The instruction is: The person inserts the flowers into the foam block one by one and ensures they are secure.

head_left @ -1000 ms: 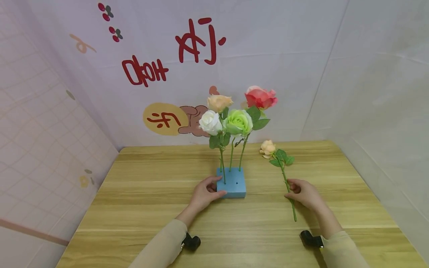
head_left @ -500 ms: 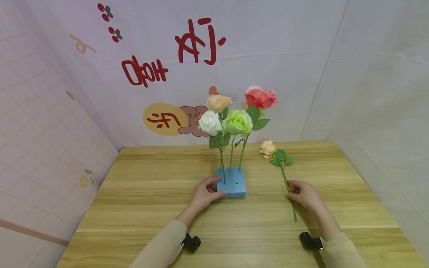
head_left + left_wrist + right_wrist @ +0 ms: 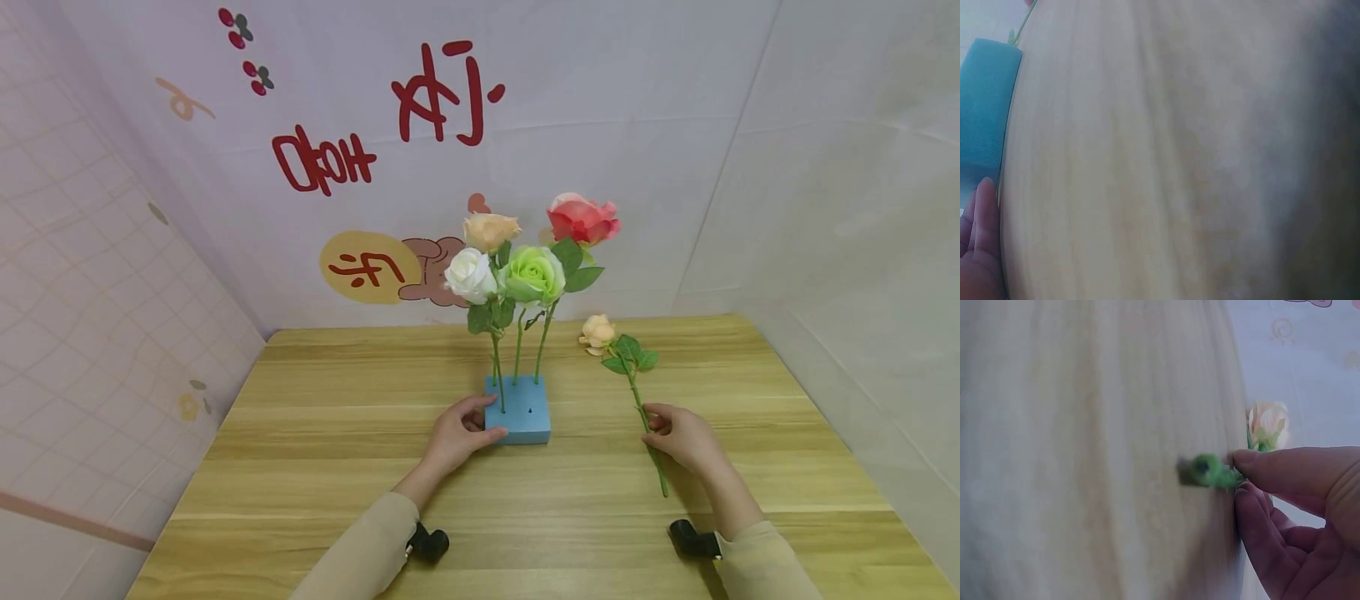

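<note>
A blue block (image 3: 527, 423) with small holes stands on the table, several artificial roses upright in it: a white rose (image 3: 471, 275), a green rose (image 3: 533, 275), a peach rose (image 3: 491, 231) and a red rose (image 3: 582, 218). My left hand (image 3: 458, 433) holds the block at its left side, thumb at the front corner; the left wrist view shows the fingers (image 3: 986, 215) against its side. To the right, a second peach rose (image 3: 597, 332) lies along the table. My right hand (image 3: 681, 435) pinches its green stem (image 3: 1225, 477) between thumb and fingers. One block hole (image 3: 530, 410) shows no stem.
The wooden table (image 3: 360, 375) meets a white printed cloth wall (image 3: 637, 108) behind, with more cloth at both sides. A black wrist camera (image 3: 430, 543) sits by the left sleeve, another black camera (image 3: 693, 539) by the right.
The peach rose in my right hand has turned very slightly, its bloom shifting left and its stem end right. My left hand and the block have stayed still.
</note>
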The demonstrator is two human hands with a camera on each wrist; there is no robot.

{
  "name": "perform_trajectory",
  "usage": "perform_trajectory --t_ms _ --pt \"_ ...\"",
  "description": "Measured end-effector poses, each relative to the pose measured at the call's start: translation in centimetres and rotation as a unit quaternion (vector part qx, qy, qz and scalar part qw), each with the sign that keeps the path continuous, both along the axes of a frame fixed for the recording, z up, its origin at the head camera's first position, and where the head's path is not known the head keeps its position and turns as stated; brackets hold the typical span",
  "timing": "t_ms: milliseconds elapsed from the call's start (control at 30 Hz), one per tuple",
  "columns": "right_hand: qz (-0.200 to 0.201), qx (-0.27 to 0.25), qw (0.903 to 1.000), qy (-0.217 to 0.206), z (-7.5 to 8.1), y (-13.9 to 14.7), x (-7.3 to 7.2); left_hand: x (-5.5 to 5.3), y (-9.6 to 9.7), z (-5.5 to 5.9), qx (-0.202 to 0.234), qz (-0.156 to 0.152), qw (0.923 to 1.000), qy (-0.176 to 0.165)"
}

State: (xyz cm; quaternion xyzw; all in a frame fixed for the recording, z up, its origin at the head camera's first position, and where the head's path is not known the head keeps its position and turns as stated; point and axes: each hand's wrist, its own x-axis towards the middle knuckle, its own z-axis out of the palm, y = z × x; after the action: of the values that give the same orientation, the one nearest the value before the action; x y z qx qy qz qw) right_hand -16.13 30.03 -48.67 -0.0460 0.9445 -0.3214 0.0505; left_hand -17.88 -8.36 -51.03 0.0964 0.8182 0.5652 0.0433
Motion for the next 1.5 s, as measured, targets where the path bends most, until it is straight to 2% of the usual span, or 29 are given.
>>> perform_trajectory --t_ms 467,867,1100,1367,1500 --pt "-0.021 -0.001 0.9996 0.017 -0.1 -0.1 0.0 0.1 0.0 0.0 -0.008 0.004 1.0000 0.000" --pt "-0.013 -0.060 0.9979 -0.022 -0.5 1.0 -0.4 0.1 0.0 0.1 -0.002 0.005 1.0000 -0.006" --pt "-0.011 -0.085 0.9959 -0.028 -0.4 1.2 -0.4 0.1 0.1 0.2 -0.005 0.004 1.0000 -0.004" --pt "-0.017 -0.141 0.9889 -0.045 -0.6 1.2 -0.4 0.1 0.0 0.2 -0.007 0.006 1.0000 -0.002" --pt "-0.019 -0.190 0.9796 -0.063 -0.9 1.4 -0.5 0.1 0.0 0.3 -0.008 0.005 1.0000 -0.004"
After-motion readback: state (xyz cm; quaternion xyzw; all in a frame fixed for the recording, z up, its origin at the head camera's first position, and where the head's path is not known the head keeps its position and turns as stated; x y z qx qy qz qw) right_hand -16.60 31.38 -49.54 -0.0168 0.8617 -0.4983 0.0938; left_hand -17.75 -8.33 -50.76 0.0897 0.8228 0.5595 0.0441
